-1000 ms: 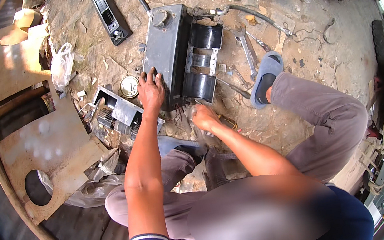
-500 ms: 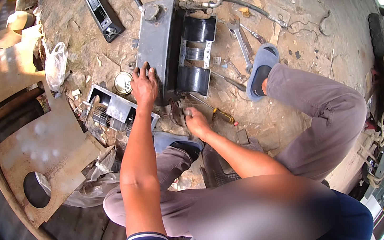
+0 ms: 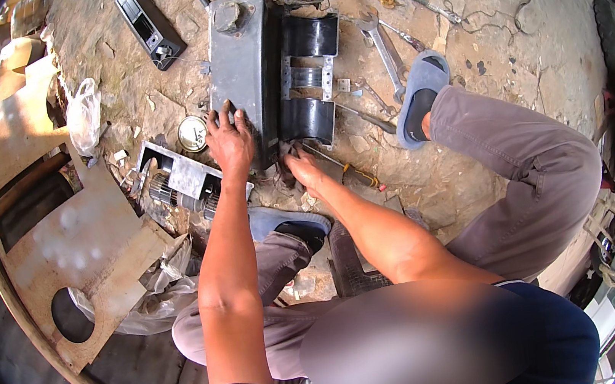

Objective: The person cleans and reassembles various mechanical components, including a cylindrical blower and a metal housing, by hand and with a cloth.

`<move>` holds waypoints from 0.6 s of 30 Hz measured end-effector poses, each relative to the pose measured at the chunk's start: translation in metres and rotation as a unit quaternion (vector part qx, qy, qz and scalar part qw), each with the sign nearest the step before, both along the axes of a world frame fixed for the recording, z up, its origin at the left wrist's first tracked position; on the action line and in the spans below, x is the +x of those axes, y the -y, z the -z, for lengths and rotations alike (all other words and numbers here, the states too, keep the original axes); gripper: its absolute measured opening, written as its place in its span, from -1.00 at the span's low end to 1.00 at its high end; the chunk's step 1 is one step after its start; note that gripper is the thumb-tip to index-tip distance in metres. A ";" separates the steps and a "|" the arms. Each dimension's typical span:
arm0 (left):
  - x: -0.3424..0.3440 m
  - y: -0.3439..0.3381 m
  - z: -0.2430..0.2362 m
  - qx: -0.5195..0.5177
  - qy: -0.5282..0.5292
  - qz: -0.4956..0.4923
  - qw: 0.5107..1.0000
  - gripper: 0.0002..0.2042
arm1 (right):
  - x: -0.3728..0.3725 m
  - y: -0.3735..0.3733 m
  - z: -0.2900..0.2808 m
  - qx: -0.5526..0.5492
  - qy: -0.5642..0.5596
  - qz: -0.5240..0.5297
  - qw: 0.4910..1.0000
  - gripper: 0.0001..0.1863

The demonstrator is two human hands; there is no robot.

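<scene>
A dark grey metal tank with a round cap lies on the ground before me. My left hand rests on its near end, fingers spread over the top face. At the tank's near right corner is my right hand, its fingers curled in low against the end. Whatever they grip is dark and too small to make out. Two black curved saddles on a bracket sit along the tank's right side. A screwdriver with a yellow and black handle lies just right of my right hand.
Wrenches and another screwdriver lie near my right sandal. Left of the tank are a round gauge, an opened metal housing and a black casing. A hose runs off behind. A cut brown board lies left.
My right hand has moved up and slightly left, from beside the tank's near end to its corner. The left hand stays on the tank. The whole view has shifted a little.
</scene>
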State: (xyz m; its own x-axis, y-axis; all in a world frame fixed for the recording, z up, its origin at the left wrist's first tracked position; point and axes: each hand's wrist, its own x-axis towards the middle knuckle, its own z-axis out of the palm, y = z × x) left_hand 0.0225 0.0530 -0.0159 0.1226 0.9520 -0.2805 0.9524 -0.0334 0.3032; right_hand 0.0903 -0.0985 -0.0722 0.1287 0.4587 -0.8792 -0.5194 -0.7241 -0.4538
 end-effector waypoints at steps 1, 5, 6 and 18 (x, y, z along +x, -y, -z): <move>-0.001 0.000 0.001 0.000 0.003 -0.004 1.000 -0.59 | 0.007 0.003 0.001 0.007 0.053 -0.092 0.994 -0.24; -0.002 -0.012 0.003 -0.011 0.006 -0.005 1.000 -0.60 | 0.003 0.011 0.001 0.052 0.157 -0.230 0.959 -0.28; -0.004 -0.012 0.004 -0.021 0.012 -0.007 1.000 -0.59 | 0.001 0.017 -0.005 0.074 0.154 -0.268 0.948 -0.32; -0.011 -0.015 0.009 -0.014 0.029 0.011 0.999 -0.58 | 0.003 0.011 -0.016 -0.022 0.141 -0.087 0.986 -0.27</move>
